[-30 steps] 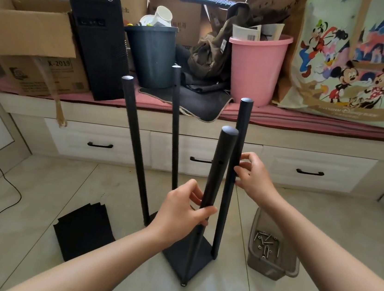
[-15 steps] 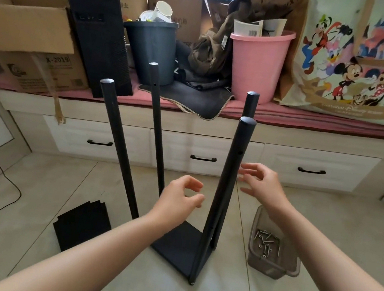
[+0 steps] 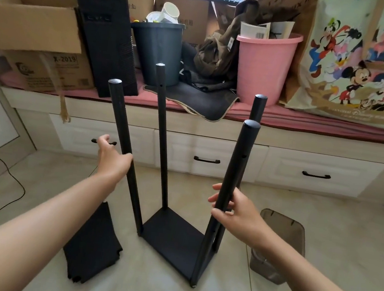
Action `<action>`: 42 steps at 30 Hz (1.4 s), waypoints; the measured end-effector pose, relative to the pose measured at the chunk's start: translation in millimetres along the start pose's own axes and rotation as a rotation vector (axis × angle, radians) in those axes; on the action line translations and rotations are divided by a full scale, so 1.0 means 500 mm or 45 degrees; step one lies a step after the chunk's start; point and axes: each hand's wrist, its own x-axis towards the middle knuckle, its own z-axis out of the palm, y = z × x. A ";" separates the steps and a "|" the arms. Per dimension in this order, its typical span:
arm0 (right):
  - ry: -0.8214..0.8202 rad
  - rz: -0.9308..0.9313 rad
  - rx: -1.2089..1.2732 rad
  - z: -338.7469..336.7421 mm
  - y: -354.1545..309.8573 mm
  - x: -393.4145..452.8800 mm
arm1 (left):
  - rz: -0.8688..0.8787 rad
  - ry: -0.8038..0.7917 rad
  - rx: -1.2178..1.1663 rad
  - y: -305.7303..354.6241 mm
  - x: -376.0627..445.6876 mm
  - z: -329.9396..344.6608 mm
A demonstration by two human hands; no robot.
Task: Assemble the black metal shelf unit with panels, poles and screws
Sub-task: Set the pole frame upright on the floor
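4 poles stand upright on the bottom panel (image 3: 170, 234), which rests on the floor tiles (image 3: 345, 224). The frame looks light, stiff and top-heavy, so hold it at mid-pole. The right hand (image 3: 238, 214) wraps the near-right pole (image 3: 233, 174). The left hand (image 3: 114, 160) touches the near-left pole (image 3: 123, 141), fingers spread. 0.5 s ago, both hands hovered open near the right poles; the left has since crossed over. Spare panels (image 3: 91, 249) lie beside the frame, left.

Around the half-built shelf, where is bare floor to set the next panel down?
Bare tile lies in front of the base panel, and far right beyond the screw tub. The left is taken by stacked panels; the window bench behind is crowded.
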 end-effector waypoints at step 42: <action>0.654 -0.205 0.011 -0.079 0.063 0.284 | 0.170 -0.295 -0.355 -0.014 0.074 0.188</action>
